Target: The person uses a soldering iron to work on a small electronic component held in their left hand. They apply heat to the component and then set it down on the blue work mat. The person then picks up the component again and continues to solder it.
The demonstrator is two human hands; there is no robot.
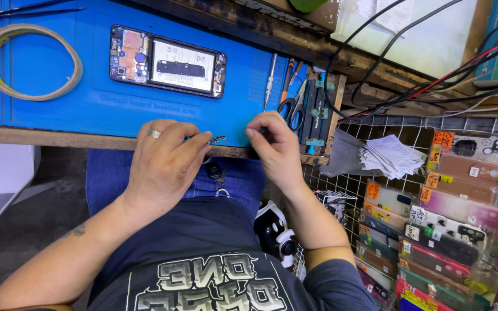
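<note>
An opened phone point(167, 61) with its back off lies on the blue work mat point(59, 109), showing a circuit board and a white battery area. My left hand point(165, 164), with a ring on one finger, rests at the mat's near edge and pinches a small dark metal part point(218, 139) at its fingertips. My right hand point(275, 147) is close beside it, fingers pinched together near the same small part; what it holds is too small to tell.
A roll of thin tape point(29, 62) lies at the mat's left. A screwdriver point(270, 80), scissors point(293, 106) and a tool rack point(318, 112) sit at the mat's right. Cables point(410, 86) hang behind. Phone cases point(451, 230) and folded papers point(390, 155) fill wire shelving on the right.
</note>
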